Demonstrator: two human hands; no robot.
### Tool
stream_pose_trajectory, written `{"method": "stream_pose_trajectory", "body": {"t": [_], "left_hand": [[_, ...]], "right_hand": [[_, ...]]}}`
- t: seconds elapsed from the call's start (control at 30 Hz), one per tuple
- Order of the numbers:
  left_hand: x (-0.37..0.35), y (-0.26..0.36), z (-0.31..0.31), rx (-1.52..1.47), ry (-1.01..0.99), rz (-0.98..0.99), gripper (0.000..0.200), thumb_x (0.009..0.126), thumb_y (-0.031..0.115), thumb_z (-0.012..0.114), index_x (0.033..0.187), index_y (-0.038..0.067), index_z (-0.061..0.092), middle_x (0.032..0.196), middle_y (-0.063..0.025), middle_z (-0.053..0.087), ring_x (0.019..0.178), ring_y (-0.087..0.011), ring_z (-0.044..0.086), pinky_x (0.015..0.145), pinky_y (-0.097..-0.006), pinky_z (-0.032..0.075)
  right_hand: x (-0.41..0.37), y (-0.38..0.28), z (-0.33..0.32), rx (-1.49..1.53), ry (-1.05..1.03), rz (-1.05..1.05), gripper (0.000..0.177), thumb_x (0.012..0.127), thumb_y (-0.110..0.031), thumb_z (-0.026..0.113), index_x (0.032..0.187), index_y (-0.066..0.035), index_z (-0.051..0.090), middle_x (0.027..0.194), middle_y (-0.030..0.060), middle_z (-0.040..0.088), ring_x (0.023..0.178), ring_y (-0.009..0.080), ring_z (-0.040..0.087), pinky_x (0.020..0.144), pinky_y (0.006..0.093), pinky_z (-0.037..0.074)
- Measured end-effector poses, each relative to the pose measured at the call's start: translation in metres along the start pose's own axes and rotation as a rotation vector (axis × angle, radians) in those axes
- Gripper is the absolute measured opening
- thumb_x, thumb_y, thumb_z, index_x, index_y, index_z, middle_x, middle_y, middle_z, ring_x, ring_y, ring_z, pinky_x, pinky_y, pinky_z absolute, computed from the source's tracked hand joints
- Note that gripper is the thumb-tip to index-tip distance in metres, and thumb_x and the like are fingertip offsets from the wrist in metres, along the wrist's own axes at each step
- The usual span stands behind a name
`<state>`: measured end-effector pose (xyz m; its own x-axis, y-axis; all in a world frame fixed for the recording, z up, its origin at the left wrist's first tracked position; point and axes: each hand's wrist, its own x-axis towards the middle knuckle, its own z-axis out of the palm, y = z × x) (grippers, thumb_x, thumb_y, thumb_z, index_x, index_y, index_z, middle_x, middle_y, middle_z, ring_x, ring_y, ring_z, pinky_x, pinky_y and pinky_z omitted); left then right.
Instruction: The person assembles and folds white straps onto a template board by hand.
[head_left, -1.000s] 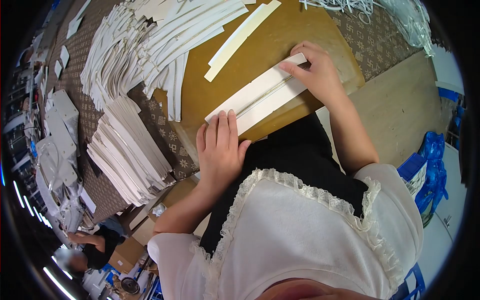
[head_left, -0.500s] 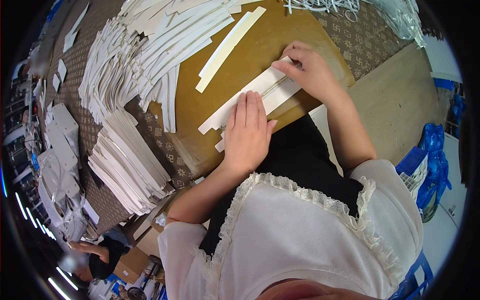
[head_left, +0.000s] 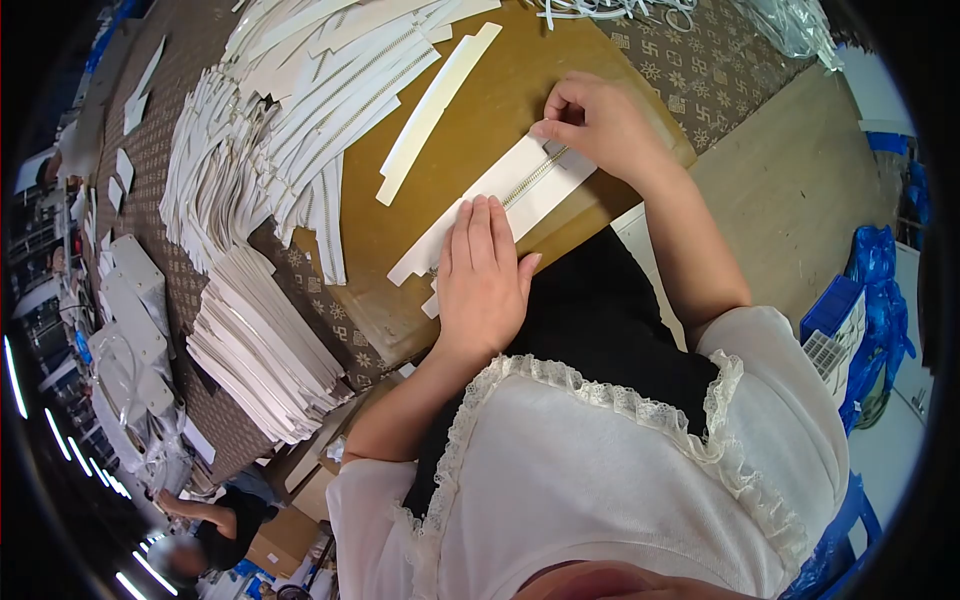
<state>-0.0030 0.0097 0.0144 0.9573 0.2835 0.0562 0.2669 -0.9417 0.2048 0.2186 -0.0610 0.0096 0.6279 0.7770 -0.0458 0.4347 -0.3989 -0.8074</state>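
A white strip with a metal zipper [head_left: 532,182] along it lies slantwise on the brown board [head_left: 590,60]. My left hand [head_left: 483,285] rests flat on its lower left part, fingers stretched out and covering some of the zipper. At the upper right end, my right hand [head_left: 603,127] has thumb and forefinger pinched at the strip's edge; the fingertips partly hide what they grip. A narrow cream strip [head_left: 440,112] with a white layer beside it lies apart on the board, farther up.
Many white zipper strips [head_left: 340,110] spread over the patterned tablecloth at the upper left. Below them stands a neat stack of white strips [head_left: 265,345]. White cords [head_left: 620,10] and clear plastic [head_left: 795,25] lie at the top right. Another person [head_left: 225,525] is at the lower left.
The view has shifted slightly. My left hand still lies flat on the zipper strip, and my right hand stays at its upper end with the fingers drawn closer together.
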Motion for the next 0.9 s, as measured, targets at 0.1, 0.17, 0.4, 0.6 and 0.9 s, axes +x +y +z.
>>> {"method": "stream_pose_trajectory", "body": {"t": [0.1,0.17,0.4,0.6,0.9], "left_hand": [[0.001,0.000,-0.001,-0.002,-0.007,0.000,0.065,0.091,0.032,0.059,0.138,-0.007,0.036,0.137,-0.0230,0.040,0.128,-0.0397,0.039,0.104,-0.0480,0.035],[0.002,0.001,-0.002,0.044,0.007,0.021,0.066,0.089,0.033,0.060,0.135,-0.008,0.039,0.134,-0.0234,0.043,0.125,-0.0378,0.042,0.104,-0.0460,0.036],[0.028,0.012,-0.007,0.070,-0.003,0.005,0.065,0.087,0.034,0.062,0.133,-0.008,0.042,0.129,-0.0226,0.046,0.119,-0.0352,0.045,0.102,-0.0428,0.036],[0.048,0.023,0.010,0.088,0.105,0.091,0.057,0.089,0.032,0.059,0.130,-0.006,0.046,0.128,-0.0210,0.047,0.119,-0.0335,0.045,0.100,-0.0442,0.036],[0.047,0.017,0.013,0.057,0.119,0.096,0.051,0.091,0.029,0.057,0.128,-0.005,0.049,0.135,-0.0172,0.046,0.120,-0.0329,0.045,0.101,-0.0450,0.036]], "right_hand": [[-0.001,0.002,0.002,-0.019,0.027,-0.027,0.020,0.077,-0.012,0.076,0.077,-0.001,0.059,0.079,0.0026,0.056,0.068,0.0127,0.054,0.063,0.0275,0.044],[-0.001,0.002,0.003,-0.028,0.039,-0.041,0.020,0.077,-0.012,0.076,0.076,-0.001,0.059,0.079,0.0027,0.056,0.068,0.0129,0.054,0.063,0.0276,0.045],[-0.003,-0.002,0.003,-0.054,0.054,-0.053,0.020,0.077,-0.013,0.076,0.076,0.000,0.059,0.079,0.0043,0.056,0.068,0.0150,0.055,0.063,0.0292,0.045],[-0.002,0.003,-0.005,-0.041,0.101,-0.129,0.013,0.081,-0.012,0.071,0.086,-0.001,0.065,0.081,0.0063,0.057,0.069,0.0186,0.055,0.063,0.0303,0.045],[-0.043,-0.004,-0.008,-0.111,0.125,-0.393,0.034,0.089,-0.008,0.058,0.124,-0.006,0.058,0.122,0.0098,0.060,0.111,0.0255,0.058,0.099,0.0405,0.040]]}}
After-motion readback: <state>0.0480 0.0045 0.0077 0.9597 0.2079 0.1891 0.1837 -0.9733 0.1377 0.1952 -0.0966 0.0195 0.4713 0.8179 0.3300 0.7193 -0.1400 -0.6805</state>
